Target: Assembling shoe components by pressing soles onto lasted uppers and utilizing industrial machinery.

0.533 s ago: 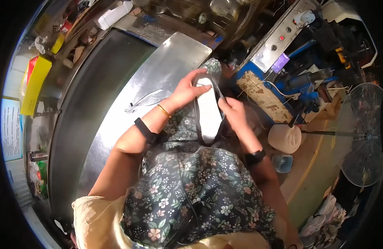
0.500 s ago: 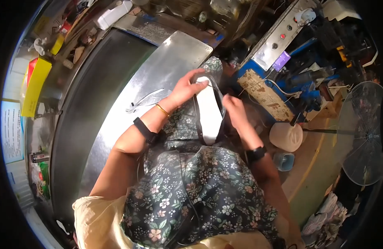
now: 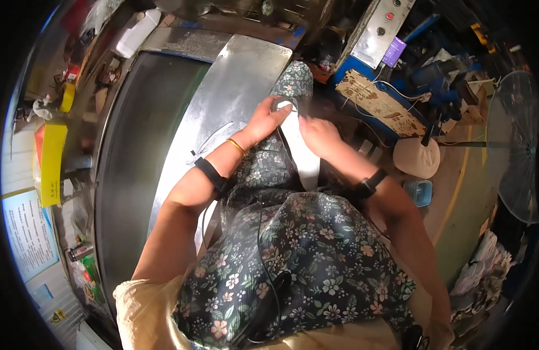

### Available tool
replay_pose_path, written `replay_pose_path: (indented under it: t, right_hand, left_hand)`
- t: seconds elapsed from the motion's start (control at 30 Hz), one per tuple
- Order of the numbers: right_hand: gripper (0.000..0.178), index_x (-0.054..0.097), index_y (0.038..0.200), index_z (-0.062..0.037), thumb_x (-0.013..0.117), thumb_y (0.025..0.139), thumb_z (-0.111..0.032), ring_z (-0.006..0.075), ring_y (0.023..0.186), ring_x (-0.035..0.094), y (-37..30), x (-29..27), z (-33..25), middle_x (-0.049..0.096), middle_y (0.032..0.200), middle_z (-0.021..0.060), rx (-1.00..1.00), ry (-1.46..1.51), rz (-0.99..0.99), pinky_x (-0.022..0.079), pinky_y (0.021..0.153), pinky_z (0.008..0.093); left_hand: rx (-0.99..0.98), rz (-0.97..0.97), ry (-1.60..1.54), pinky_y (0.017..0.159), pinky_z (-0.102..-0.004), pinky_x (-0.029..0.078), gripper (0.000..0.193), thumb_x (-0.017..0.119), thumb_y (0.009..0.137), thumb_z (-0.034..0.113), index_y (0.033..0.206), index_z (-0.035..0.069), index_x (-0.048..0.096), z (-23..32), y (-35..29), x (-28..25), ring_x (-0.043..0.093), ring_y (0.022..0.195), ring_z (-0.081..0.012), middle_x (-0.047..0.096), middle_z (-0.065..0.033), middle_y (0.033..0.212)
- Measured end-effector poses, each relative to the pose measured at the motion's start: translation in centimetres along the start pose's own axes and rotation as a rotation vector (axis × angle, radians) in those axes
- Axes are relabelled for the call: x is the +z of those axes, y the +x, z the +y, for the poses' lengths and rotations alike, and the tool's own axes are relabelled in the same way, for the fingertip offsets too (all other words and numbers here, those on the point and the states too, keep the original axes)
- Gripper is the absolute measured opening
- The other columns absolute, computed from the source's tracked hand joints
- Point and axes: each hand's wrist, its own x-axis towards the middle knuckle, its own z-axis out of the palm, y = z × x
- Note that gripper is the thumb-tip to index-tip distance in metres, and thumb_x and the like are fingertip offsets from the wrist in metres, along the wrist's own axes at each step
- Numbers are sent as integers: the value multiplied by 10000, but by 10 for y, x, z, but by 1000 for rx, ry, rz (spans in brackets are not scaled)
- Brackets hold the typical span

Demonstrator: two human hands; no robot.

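Over my lap lies a long white shoe last (image 3: pixel 300 153), sole-shaped, with a dark, thin shoe upper (image 3: pixel 284 103) around its far end. My left hand (image 3: pixel 263 121) is closed on that far end, its thumb pressing on the white surface near the dark rim. My right hand (image 3: pixel 320 136) is curled at the last's right edge, pinching there; its fingertips are partly hidden and slightly blurred. Beside my left forearm, a sheer pale piece with dark tips (image 3: pixel 218 139) rests on the metal table (image 3: pixel 214 87). My floral apron (image 3: pixel 293 251) covers my legs under the last.
A dark conveyor belt (image 3: pixel 147 128) runs along the left of the metal table. To the right stands a blue machine with a control panel (image 3: pixel 381 32). A pale tub (image 3: pixel 416 157), a blue container (image 3: pixel 419 192) and a fan (image 3: pixel 520 146) are farther right. A yellow box (image 3: pixel 53 163) stands far left.
My right hand has moved inward and up over the last's right edge, where it was beside it. The left hand keeps its hold at the far end. The whole view has shifted slightly.
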Motion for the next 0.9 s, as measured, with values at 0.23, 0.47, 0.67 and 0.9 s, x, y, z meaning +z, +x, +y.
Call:
replay_pose_path:
  t: [0.23, 0.47, 0.67, 0.9]
  right_hand:
    - [505, 323, 1463, 38, 432, 1039, -214, 230, 1224, 507, -19, 16, -15, 534, 1341, 167, 336, 1375, -51, 394, 1029, 334]
    - [655, 207, 1484, 47, 431, 1013, -349, 492, 1093, 574, 2, 3, -65, 569, 1183, 372, 432, 617, -66, 450, 939, 492]
    - [651, 209, 1479, 39, 429, 1016, -363, 517, 1064, 571, 8, 32, -65, 576, 1149, 378, 290, 746, 40, 462, 896, 510]
    - [564, 265, 1480, -4, 444, 1017, -273, 494, 1095, 570, 10, 23, -79, 568, 1194, 354, 242, 764, 115, 471, 896, 499]
  left_hand:
    - [-205, -217, -1058, 1046, -433, 423, 534, 542, 965, 395, 1296, -24, 527, 24, -6, -20, 553, 1199, -273, 598, -179, 1266]
    - [-306, 260, 1040, 778, -451, 542, 557, 311, 1028, 363, 902, -7, 708, 48, -54, 4, 693, 837, -379, 705, -217, 860]
    - [-47, 151, 1227, 624, -486, 542, 475, 344, 1012, 333, 964, -1, 679, 41, -65, -20, 681, 700, -385, 698, -185, 769]
    - [72, 633, 396, 843, -473, 498, 487, 383, 1026, 347, 1296, -46, 479, -28, -93, 15, 629, 958, -424, 636, -293, 1062]
